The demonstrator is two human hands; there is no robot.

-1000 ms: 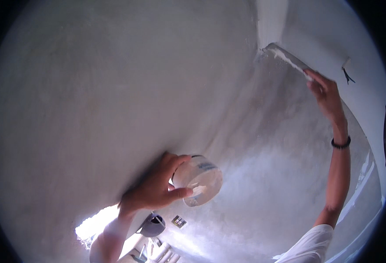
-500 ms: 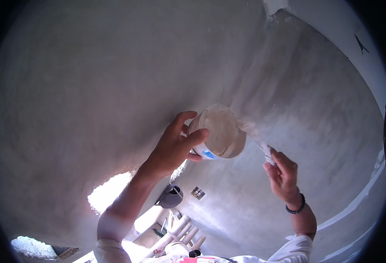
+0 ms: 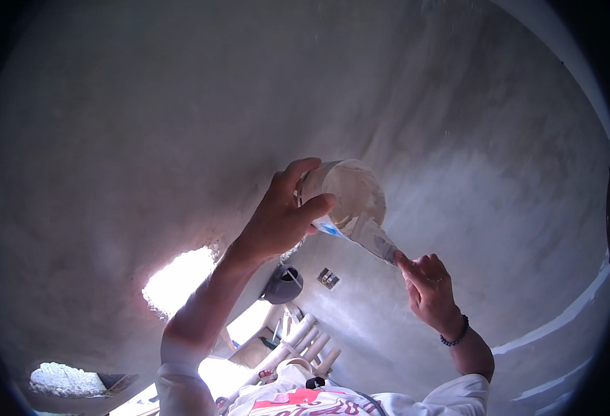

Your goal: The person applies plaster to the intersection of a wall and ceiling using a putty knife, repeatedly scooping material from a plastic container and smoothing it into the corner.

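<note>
My left hand (image 3: 270, 215) grips a pale plastic pot (image 3: 350, 184) from its left side, thumb at the rim and fingers around it; pale, creamy material coats its inside. My right hand (image 3: 426, 291) is closed on the handle of a wide scraper (image 3: 375, 237), whose smeared blade reaches into the pot at the lower right of its rim. Both hands are raised in front of a grey plastered surface (image 3: 180, 111) that fills much of the view.
Two bright ragged openings (image 3: 176, 281) (image 3: 69, 381) break the surface at left. Below the pot are a dark grey bucket (image 3: 280, 284), a small wall electrical box (image 3: 328, 279) and pale poles (image 3: 305, 340). A white band curves along the right.
My right hand has brought the scraper from the upper right corner down and left into the pot. The pot is higher in view than a second ago, and the view has shifted.
</note>
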